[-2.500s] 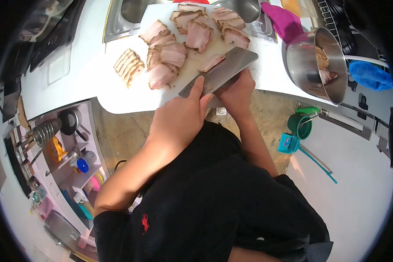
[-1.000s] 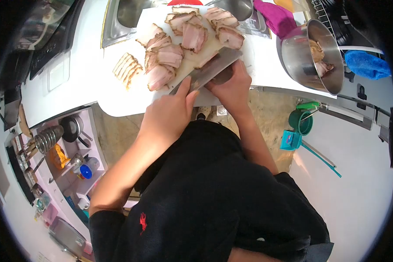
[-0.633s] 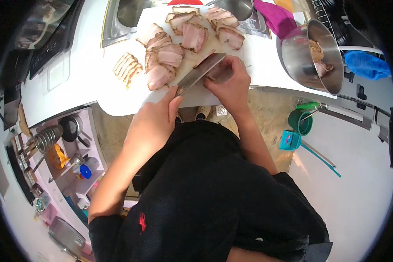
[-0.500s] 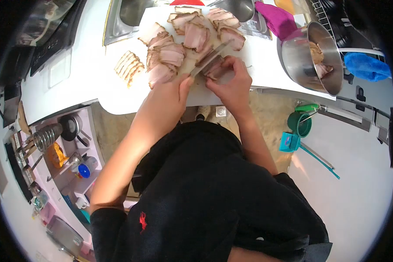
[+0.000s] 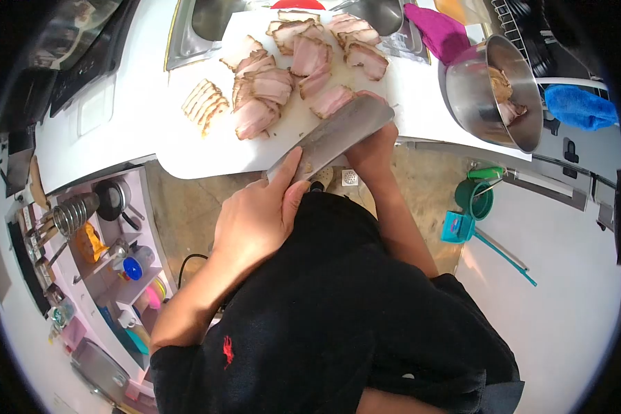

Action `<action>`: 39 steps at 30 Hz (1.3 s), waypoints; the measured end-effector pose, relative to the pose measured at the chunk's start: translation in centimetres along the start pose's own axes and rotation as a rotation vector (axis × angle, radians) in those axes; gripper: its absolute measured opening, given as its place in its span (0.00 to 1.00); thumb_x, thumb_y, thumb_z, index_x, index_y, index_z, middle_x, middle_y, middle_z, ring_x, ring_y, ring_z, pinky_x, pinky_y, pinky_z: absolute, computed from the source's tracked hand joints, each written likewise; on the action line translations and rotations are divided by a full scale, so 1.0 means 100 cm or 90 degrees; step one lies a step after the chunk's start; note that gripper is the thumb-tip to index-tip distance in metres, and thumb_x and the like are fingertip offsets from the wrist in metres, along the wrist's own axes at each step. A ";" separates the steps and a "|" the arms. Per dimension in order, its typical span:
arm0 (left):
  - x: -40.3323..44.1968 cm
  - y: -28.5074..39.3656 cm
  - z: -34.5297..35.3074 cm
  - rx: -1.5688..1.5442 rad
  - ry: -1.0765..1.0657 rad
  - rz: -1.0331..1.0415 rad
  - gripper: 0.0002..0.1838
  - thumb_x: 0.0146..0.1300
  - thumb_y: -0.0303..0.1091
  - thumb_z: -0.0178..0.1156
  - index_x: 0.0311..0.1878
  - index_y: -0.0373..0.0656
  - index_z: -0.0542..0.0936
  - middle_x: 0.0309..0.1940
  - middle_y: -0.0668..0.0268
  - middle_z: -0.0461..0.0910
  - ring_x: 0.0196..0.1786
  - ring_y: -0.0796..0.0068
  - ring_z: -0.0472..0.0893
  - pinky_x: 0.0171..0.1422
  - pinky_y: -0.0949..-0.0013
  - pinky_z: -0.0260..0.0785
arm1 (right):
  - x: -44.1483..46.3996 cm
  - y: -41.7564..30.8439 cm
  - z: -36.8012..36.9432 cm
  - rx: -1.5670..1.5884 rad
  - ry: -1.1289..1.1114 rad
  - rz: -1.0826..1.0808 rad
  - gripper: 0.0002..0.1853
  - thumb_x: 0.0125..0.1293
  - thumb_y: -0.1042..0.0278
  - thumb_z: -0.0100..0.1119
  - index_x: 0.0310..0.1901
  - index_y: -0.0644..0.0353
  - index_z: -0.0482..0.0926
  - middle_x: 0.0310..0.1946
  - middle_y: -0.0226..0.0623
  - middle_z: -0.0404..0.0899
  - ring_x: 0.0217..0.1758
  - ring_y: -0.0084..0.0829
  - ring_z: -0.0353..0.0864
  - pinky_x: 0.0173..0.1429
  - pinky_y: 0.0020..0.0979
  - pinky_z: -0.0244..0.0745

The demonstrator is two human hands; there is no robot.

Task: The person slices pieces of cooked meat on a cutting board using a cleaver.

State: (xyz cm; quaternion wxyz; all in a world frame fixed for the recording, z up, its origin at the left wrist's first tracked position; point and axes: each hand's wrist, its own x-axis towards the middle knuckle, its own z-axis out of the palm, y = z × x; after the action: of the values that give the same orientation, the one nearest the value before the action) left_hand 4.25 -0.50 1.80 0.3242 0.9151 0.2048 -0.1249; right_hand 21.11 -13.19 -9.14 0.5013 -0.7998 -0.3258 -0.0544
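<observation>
My left hand (image 5: pixel 259 207) is closed round the handle end of a wide cleaver (image 5: pixel 334 138), index finger along the blade. The blade lies tilted, its face upward, over the near edge of the white cutting board (image 5: pixel 207 159). My right hand (image 5: pixel 376 148) is behind the blade's far end; its fingers are mostly hidden, and what they hold cannot be made out. One meat slice (image 5: pixel 332 101) lies against the blade's far edge. Overlapping slices lie in a middle pile (image 5: pixel 310 55), a left pile (image 5: pixel 259 90) and a right pile (image 5: pixel 366 58). A fanned row of slices (image 5: pixel 205 105) sits farther left.
A steel pot (image 5: pixel 469 93) with meat pieces stands tilted at the right, beside a purple cloth (image 5: pixel 438 31) and a blue cloth (image 5: pixel 581 107). Sink basins (image 5: pixel 210 21) are behind the board. A shelf (image 5: pixel 141 283) with utensils is at lower left, a green bucket (image 5: pixel 475 196) at right.
The cleaver has turned from edge-down to nearly flat and come closer to my body. A slice now shows at its far edge, another below the middle pile. My right hand has slipped behind the blade.
</observation>
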 end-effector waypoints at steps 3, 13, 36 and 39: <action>-0.002 -0.002 0.004 0.028 0.021 0.010 0.26 0.73 0.52 0.46 0.71 0.54 0.66 0.25 0.49 0.78 0.30 0.44 0.80 0.36 0.47 0.72 | 0.002 0.000 -0.001 -0.012 0.011 -0.037 0.27 0.40 0.74 0.72 0.47 0.62 0.75 0.43 0.46 0.78 0.47 0.49 0.77 0.51 0.41 0.73; 0.002 0.007 -0.003 0.060 0.000 -0.023 0.25 0.74 0.46 0.48 0.71 0.55 0.65 0.25 0.46 0.79 0.32 0.41 0.80 0.36 0.46 0.69 | 0.003 -0.003 0.000 -0.005 0.003 0.018 0.29 0.39 0.73 0.73 0.47 0.61 0.75 0.41 0.45 0.77 0.46 0.51 0.77 0.51 0.43 0.73; 0.007 0.002 -0.009 0.060 -0.012 -0.019 0.23 0.75 0.45 0.45 0.68 0.50 0.68 0.22 0.43 0.77 0.31 0.38 0.79 0.36 0.44 0.68 | 0.006 -0.006 -0.001 0.013 0.034 0.037 0.24 0.41 0.73 0.74 0.44 0.62 0.80 0.38 0.42 0.83 0.40 0.39 0.84 0.49 0.35 0.78; 0.020 0.013 -0.013 0.063 -0.027 -0.012 0.23 0.75 0.47 0.44 0.67 0.48 0.68 0.21 0.45 0.78 0.30 0.40 0.80 0.34 0.45 0.70 | 0.005 -0.005 -0.002 0.002 0.003 0.051 0.26 0.40 0.72 0.76 0.45 0.63 0.80 0.40 0.43 0.83 0.41 0.39 0.85 0.49 0.35 0.78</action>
State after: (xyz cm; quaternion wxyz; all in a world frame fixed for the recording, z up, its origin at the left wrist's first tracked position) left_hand 6.76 0.01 2.76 0.2815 0.9252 0.2000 -0.1575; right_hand 21.29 -12.96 -8.48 0.5048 -0.8115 -0.2923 -0.0355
